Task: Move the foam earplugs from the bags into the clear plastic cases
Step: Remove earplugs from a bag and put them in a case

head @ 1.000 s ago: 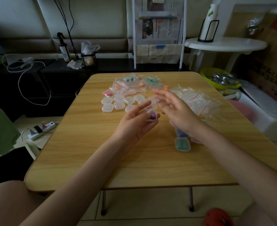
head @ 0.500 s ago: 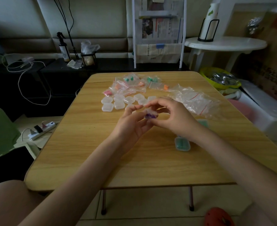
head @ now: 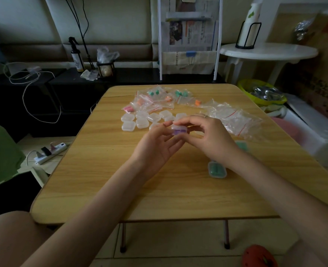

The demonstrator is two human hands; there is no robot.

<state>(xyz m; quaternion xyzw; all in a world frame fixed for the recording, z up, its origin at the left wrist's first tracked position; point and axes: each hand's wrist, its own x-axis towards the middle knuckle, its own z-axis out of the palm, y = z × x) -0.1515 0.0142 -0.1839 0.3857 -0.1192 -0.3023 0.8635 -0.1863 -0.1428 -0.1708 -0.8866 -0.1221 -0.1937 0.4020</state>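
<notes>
Centre frame, above counter: my left hand and right hand both pinch one clear case containing purple earplugs.

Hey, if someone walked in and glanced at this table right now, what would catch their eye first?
Most likely the two hands, left hand and right hand, meeting above the middle of the wooden table and pinching a small clear case with purple earplugs inside. Behind them lie a cluster of empty clear cases and bags of colourful earplugs; a filled green case sits by the right wrist.
</notes>
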